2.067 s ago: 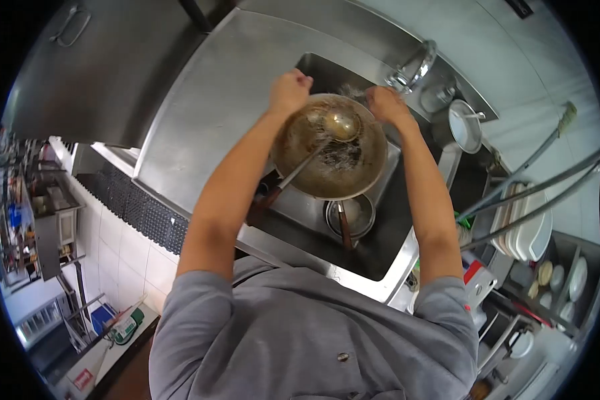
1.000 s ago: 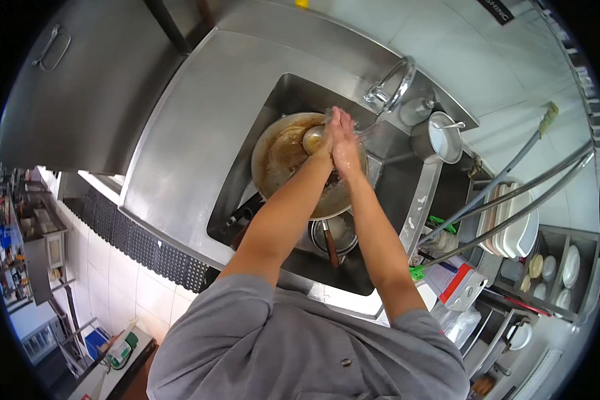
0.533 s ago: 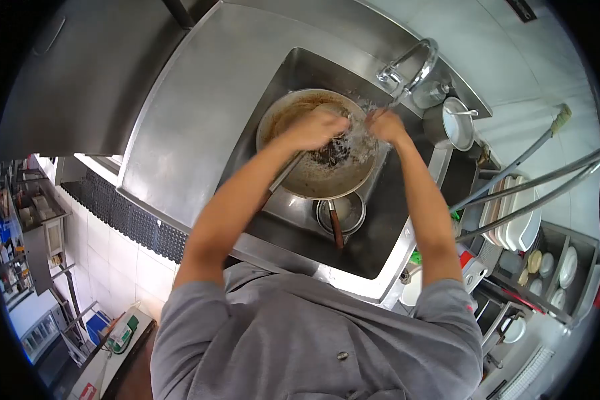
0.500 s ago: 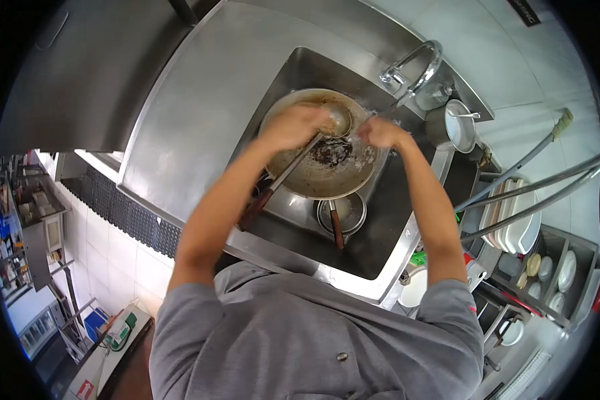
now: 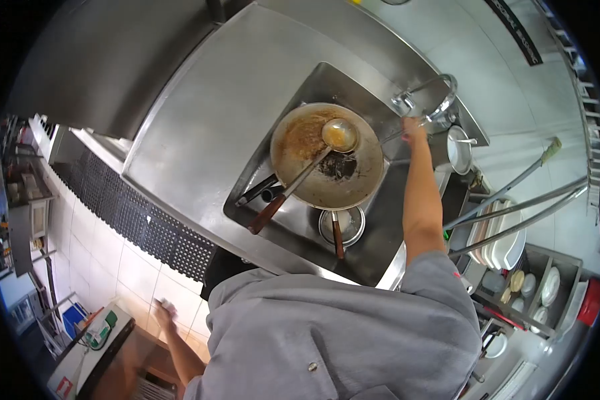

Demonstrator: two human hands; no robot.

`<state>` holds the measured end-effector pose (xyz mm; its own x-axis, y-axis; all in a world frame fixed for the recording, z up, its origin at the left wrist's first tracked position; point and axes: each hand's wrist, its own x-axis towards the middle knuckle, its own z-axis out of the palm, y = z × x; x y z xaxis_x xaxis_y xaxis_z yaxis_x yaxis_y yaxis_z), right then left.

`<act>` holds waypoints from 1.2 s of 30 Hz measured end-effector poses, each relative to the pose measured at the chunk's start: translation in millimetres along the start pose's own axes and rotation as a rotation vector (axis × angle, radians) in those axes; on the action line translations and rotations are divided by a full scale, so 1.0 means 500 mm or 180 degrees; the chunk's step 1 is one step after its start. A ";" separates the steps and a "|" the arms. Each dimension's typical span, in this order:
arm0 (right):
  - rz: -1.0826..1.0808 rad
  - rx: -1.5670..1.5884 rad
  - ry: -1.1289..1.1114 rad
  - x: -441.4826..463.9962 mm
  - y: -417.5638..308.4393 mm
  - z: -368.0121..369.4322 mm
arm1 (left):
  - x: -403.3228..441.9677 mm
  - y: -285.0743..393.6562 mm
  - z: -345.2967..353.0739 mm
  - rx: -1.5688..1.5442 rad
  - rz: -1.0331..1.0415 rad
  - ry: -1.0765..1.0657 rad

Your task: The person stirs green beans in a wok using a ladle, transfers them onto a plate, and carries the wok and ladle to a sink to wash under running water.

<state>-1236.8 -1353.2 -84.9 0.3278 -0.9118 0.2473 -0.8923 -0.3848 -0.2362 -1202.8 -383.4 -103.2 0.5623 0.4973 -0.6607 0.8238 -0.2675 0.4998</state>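
My right hand (image 5: 413, 128) reaches up to the chrome faucet (image 5: 440, 100) at the back right of the sink; its fingers are small and partly hidden against the metal. Low on the left, away from the sink, my left hand (image 5: 165, 311) hangs over the tiled floor, blurred by motion. In the sink (image 5: 373, 257) sits a wide browned wok (image 5: 300, 133) with dark residue. A ladle (image 5: 340, 135) rests in it, its wooden handle over the rim. Below the wok is a round strainer or small pan (image 5: 353, 227) with a wooden handle.
A metal pot (image 5: 459, 150) with a white spoon stands right of the faucet. Hoses (image 5: 513, 217) cross in front of stacked white trays (image 5: 503, 240). Plates stand in a rack (image 5: 547, 293) at the right. A black perforated mat (image 5: 147, 213) lies along the left.
My hands have parted from over the wok: the right moved to the faucet, the left swung down and left, out of the sink. The wok and ladle are now uncovered.
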 end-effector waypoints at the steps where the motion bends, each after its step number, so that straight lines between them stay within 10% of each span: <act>1: 0.1051 0.1024 -0.1236 0.002 -0.041 -0.032 | -0.002 -0.108 -0.031 0.0060 -0.0451 -0.0311; 2: 0.2123 0.1990 -0.2504 -0.009 -0.076 -0.051 | -0.011 -0.207 -0.059 0.0163 -0.0892 -0.0636; 7: 0.1476 0.5715 -0.3387 0.125 0.063 0.010 | -0.075 -0.488 -0.093 0.1054 -0.0546 -0.0774; 8: 0.1989 0.6432 -0.2030 0.051 -0.010 -0.087 | -0.074 -0.515 -0.100 0.1018 -0.0591 -0.0758; 12: 0.1743 0.6031 -0.1154 -0.020 -0.015 -0.170 | -0.067 -0.382 -0.097 0.0880 -0.1071 -0.0747; 19: 0.1497 0.1129 -0.2318 -0.416 -0.020 -0.268 | 0.179 -0.114 -0.132 0.0267 -0.0062 -0.0900; 23: -0.0503 -0.1364 -0.0883 -0.620 0.074 -0.304 | 0.341 -0.037 -0.224 0.0259 0.0321 -0.1143; 27: -0.0408 -0.0796 -0.0266 -0.800 -0.058 -0.362 | 0.538 -0.029 -0.310 0.1911 0.1486 -0.0612; 30: -0.0345 -0.0336 0.0104 -0.888 -0.329 -0.394 | 0.567 0.121 -0.321 0.1403 0.1445 -0.0667; 36: -0.2541 0.0748 -0.0503 -1.023 -0.870 -0.335 | 0.695 0.331 -0.375 0.0764 0.1824 -0.0990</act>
<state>-1068.3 -695.6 48.5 0.8872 -0.3566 0.2928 -0.2927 -0.9256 -0.2401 -884.6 -100.3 -145.1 0.8782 -0.0270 -0.4775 0.3639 -0.6101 0.7038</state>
